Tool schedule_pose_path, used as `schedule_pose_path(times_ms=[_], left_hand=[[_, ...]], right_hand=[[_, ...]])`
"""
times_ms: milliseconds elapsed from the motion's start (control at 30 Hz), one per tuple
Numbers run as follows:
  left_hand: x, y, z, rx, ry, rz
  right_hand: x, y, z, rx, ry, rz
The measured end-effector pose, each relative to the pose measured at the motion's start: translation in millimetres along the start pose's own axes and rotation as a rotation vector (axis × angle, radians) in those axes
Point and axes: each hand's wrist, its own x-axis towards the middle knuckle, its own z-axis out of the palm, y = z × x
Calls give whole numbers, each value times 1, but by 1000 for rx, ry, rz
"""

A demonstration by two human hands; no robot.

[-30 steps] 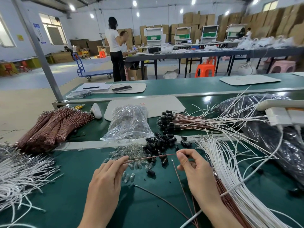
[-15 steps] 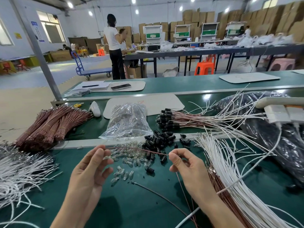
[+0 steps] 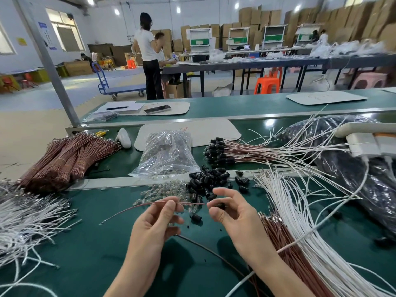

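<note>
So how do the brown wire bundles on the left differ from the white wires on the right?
The brown wire bundles are banded tight; the white wires lie loose. The brown wire bundles are heaped; the white wires fan out. Both lie on the green table.

Ceiling lamps (image 3: 116, 11) light a hall with stacked cardboard boxes (image 3: 255, 16), long tables (image 3: 242, 66), a window (image 3: 64, 35) and a blue trolley (image 3: 126, 89).
</note>
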Motion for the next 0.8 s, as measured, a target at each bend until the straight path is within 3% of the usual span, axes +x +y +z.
schedule_pose_path(times_ms=[367,800], left_hand=[[-6,1,3,94,-20,98],[-5,1,2,110,6,128]], right_hand=[[-1,-1,0,26,-45,27],[-1,2,-3,237,-146,129]])
